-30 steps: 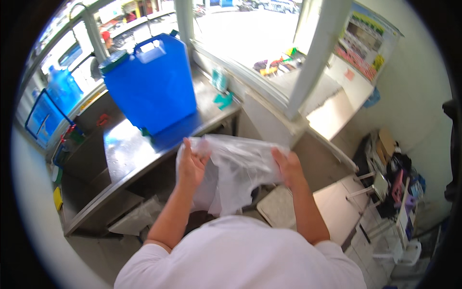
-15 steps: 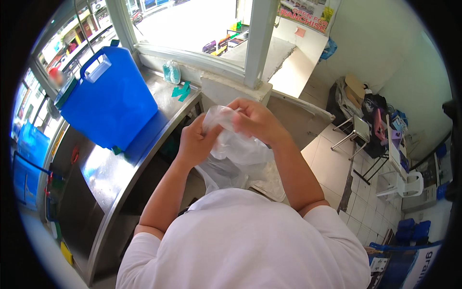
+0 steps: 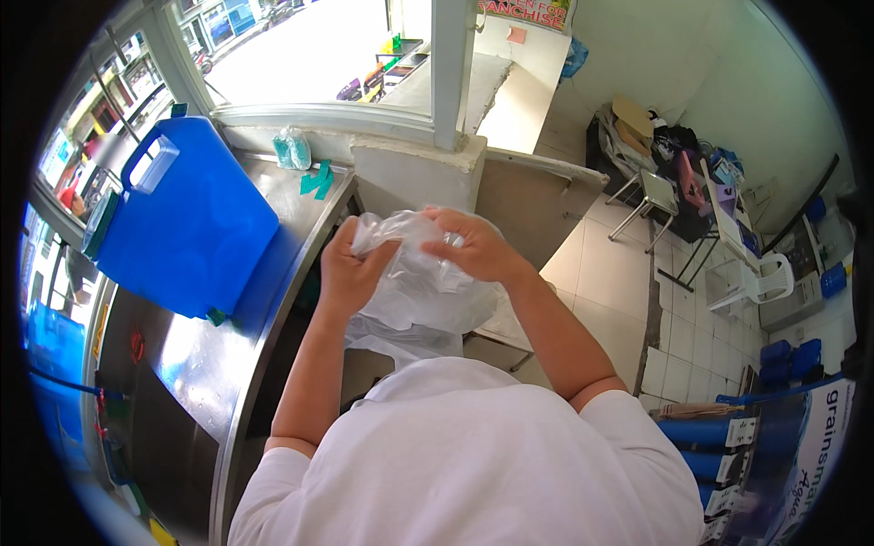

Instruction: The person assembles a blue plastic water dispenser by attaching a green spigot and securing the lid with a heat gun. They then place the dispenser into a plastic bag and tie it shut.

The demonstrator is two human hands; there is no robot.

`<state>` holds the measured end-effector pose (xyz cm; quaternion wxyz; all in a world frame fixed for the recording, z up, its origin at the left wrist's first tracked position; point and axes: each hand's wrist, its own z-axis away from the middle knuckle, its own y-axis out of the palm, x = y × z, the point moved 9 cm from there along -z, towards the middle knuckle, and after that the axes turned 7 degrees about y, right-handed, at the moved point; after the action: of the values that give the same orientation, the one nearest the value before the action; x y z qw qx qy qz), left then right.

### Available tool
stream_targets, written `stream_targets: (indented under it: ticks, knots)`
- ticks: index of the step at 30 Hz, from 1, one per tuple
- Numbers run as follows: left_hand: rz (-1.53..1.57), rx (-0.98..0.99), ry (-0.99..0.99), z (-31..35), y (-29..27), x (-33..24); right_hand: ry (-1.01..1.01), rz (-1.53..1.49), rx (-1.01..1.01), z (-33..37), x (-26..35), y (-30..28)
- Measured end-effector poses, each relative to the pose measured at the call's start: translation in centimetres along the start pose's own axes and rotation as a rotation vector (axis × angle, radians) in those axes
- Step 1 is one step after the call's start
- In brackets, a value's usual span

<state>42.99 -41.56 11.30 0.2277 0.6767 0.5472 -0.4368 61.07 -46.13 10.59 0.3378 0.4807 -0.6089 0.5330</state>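
Observation:
A clear plastic bag (image 3: 428,296) hangs in front of my chest, held up by its top edge. My left hand (image 3: 353,271) pinches the bunched edge on one side. On the other side, my right hand (image 3: 473,247) grips the same edge, thumb and fingers closed on the film. The bag's lower part spreads out loosely, and its bottom reaches close to my shirt. To the left, a big blue water jug (image 3: 196,214) with a handle stands tilted in view on the steel counter (image 3: 214,373).
A clear packet of green pieces (image 3: 292,148) and green strips (image 3: 317,180) lie at the counter's far end. Beyond the bag is a low wall (image 3: 414,168). A metal stool (image 3: 657,196), white plastic chair (image 3: 765,282) and cluttered table (image 3: 728,218) stand right.
Both hands still grip the bag's edge, now slightly wider apart, and more of the bag hangs spread below. The view has shifted, so the surroundings sit further left.

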Motion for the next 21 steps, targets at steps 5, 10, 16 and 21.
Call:
stream_targets:
  ticks: [5, 10, 16, 21]
  knots:
    - [0.075, -0.033, -0.047, 0.8, -2.7, 1.0, 0.295, -0.175, 0.001, 1.8, -2.0, -1.2]
    - [-0.055, -0.141, 0.111, 1.3, -5.0, 1.2, 0.229, 0.225, 0.177, 3.9, -1.3, -1.0]
    - [-0.896, -0.488, 0.515, 3.6, -6.0, -6.2, 0.204, -0.055, 0.121, 4.8, -0.2, 0.0]
    - [-0.791, 0.145, 0.742, 4.7, 2.4, -11.4, 0.195, 0.177, 0.094, 5.0, 1.4, 2.1]
